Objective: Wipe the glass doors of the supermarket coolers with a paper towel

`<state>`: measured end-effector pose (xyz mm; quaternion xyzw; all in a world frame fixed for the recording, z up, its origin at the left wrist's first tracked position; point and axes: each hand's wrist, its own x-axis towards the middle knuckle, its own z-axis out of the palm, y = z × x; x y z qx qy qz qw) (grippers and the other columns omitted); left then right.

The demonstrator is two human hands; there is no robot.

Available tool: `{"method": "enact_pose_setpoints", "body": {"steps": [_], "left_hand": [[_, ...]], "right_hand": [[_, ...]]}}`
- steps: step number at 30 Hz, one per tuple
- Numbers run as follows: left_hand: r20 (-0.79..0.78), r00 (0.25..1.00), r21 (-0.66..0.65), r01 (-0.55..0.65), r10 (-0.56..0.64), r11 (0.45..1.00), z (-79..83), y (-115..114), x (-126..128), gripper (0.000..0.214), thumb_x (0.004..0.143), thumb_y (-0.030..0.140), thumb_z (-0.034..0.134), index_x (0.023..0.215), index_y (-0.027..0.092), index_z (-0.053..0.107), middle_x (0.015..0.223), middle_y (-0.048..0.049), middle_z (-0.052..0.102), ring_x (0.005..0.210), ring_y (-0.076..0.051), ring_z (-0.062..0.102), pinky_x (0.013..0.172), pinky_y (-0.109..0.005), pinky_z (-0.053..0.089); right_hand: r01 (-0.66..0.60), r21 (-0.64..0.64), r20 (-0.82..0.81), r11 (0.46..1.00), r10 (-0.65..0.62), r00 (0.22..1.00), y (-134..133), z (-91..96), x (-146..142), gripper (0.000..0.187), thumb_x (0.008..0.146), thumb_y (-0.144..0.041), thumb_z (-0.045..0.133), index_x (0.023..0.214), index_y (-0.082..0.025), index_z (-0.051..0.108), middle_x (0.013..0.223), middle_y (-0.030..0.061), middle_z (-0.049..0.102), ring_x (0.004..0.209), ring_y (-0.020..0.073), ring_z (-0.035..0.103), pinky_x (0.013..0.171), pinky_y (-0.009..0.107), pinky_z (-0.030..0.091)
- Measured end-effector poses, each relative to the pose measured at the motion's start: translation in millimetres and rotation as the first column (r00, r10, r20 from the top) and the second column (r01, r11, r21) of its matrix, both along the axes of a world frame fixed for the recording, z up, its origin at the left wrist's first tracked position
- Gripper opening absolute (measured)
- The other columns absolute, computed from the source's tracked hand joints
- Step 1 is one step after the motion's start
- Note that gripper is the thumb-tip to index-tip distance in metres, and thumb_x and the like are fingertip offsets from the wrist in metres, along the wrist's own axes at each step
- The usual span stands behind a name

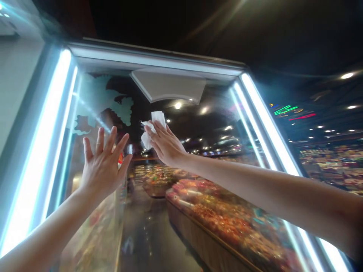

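My left hand (103, 166) is raised with its fingers spread, at or close to a large glass pane (204, 124). Nothing is held in it. Higher and to the right, my right hand (167, 145) presses a folded white tissue (158, 118) toward the pane. The tissue sticks out past the fingertips and at the hand's left side. Whether the left palm touches the glass, I cannot tell.
Bright light strips (42, 143) edge the pane on the left, with more light strips (269, 121) on the right. A pale decal (99, 92) marks its upper left. Blurred produce displays (215, 211) and a dark floor (147, 234) show in the pane.
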<state>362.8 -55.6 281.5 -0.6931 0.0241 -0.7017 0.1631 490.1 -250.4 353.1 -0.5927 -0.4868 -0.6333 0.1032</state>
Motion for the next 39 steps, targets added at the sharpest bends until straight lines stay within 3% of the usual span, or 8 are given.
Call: {"method": "enact_pose_setpoints", "body": {"steps": [5,10,14,19,27,32,37,39], "left_hand": [[-0.009,0.999,-0.051,0.049,-0.050,0.997,0.7,10,-8,0.060,0.103,0.050,0.033,0.158,0.028,0.039,0.171,-0.0084,0.023,0.160,-0.037,0.005,0.127,-0.072,0.006],[-0.006,0.998,-0.122,0.066,-0.067,0.990,-1.4,21,-15,0.061,0.104,0.049,0.028,0.160,0.027,0.033,0.173,-0.0076,0.015,0.160,-0.039,0.003,0.125,-0.075,0.004],[0.008,0.996,-0.132,0.085,-0.084,0.988,-4.9,26,-14,0.061,0.104,0.051,0.029,0.159,0.026,0.036,0.172,-0.0077,0.016,0.160,-0.040,0.005,0.126,-0.074,0.005],[-0.033,0.991,-0.124,0.125,-0.130,0.984,-16.7,25,-13,0.060,0.104,0.047,0.030,0.161,0.029,0.032,0.173,-0.0051,0.012,0.160,-0.039,0.002,0.126,-0.074,0.002],[-0.064,0.988,-0.044,0.136,-0.138,0.990,-27.2,8,-8,0.057,0.104,0.039,0.035,0.160,0.033,0.032,0.173,-0.0054,0.016,0.160,-0.039,0.003,0.125,-0.076,0.005],[-0.120,0.985,-0.006,0.126,-0.126,0.992,-42.6,-12,-1,0.056,0.103,0.036,0.040,0.159,0.033,0.035,0.171,-0.0067,0.022,0.160,-0.035,0.005,0.126,-0.073,0.009],[-0.136,0.981,0.001,0.140,-0.139,0.990,-44.4,-30,3,0.056,0.102,0.034,0.041,0.158,0.032,0.037,0.172,-0.0076,0.021,0.160,-0.035,0.003,0.126,-0.073,0.007],[-0.135,0.979,0.006,0.155,-0.153,0.988,-46.1,-36,5,0.058,0.101,0.034,0.043,0.159,0.034,0.035,0.172,-0.0063,0.020,0.160,-0.034,0.002,0.126,-0.073,0.007]], "right_hand": [[0.052,0.147,-0.085,0.988,-0.039,0.996,28,8.6,-18,0.061,0.105,-0.028,0.025,0.166,-0.022,0.021,0.172,0.0049,0.023,0.161,0.0270,0.010,0.132,0.057,0.011],[0.045,-0.025,0.022,0.999,-0.045,0.999,44,-10.8,-30,0.060,0.106,-0.028,0.026,0.165,-0.021,0.021,0.172,0.0051,0.023,0.161,0.0222,0.008,0.133,0.049,0.012],[0.061,0.131,-0.087,0.990,-0.050,0.995,52,-3.9,-36,0.060,0.106,-0.026,0.029,0.165,-0.021,0.022,0.171,0.0049,0.026,0.161,0.0243,0.011,0.132,0.053,0.012],[0.017,0.115,-0.035,0.993,-0.013,0.999,59,-55.7,-41,0.061,0.107,-0.026,0.027,0.166,-0.019,0.016,0.172,0.0087,0.023,0.162,0.0227,0.006,0.133,0.050,0.013],[0.097,0.294,-0.214,0.951,-0.033,0.976,30,-63.9,-30,0.063,0.108,-0.026,0.027,0.167,-0.022,0.009,0.173,0.0077,0.019,0.161,0.0246,0.005,0.132,0.054,0.014],[0.041,0.077,-0.084,0.996,-0.034,0.996,3,-112.4,-17,0.072,0.108,-0.027,0.028,0.163,-0.033,-0.017,0.174,0.0037,0.016,0.161,0.0206,0.003,0.131,0.055,0.019],[0.123,0.281,-0.220,0.952,-0.061,0.974,-23,-82.2,-5,0.067,0.108,-0.029,0.027,0.166,-0.030,-0.007,0.174,0.0047,0.016,0.161,0.0261,0.005,0.131,0.058,0.017],[0.120,0.289,-0.211,0.950,-0.059,0.976,-28,-88.3,-3,0.069,0.108,-0.028,0.026,0.165,-0.031,-0.012,0.174,0.0038,0.014,0.161,0.0255,0.003,0.131,0.058,0.017]]}}
